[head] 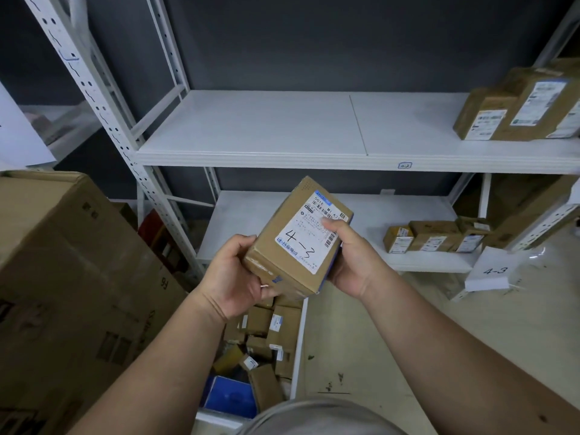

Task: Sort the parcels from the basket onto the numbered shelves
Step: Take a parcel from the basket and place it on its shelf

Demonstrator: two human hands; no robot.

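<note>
I hold a small brown cardboard parcel (282, 243) in front of me, its white label hand-marked "4-3" facing up. My left hand (233, 274) grips its near left corner and my right hand (348, 255) grips its right side, thumb on the label. Below my arms a white basket (298, 343) holds several more brown parcels. The upper shelf (266, 130) carries a small tag reading 4-2 on its front edge. The lower shelf (408, 211) holds three small parcels (433, 237) at its right; a white paper sign (494, 271) reading 4-3 hangs by its right end.
Large brown cartons (62, 277) stand stacked at my left, close to the shelf's white upright (103, 108). A few bigger parcels (521, 105) lean at the upper shelf's right end. Another carton (533, 208) stands at the far right. Pale floor (376, 340) lies right of the basket.
</note>
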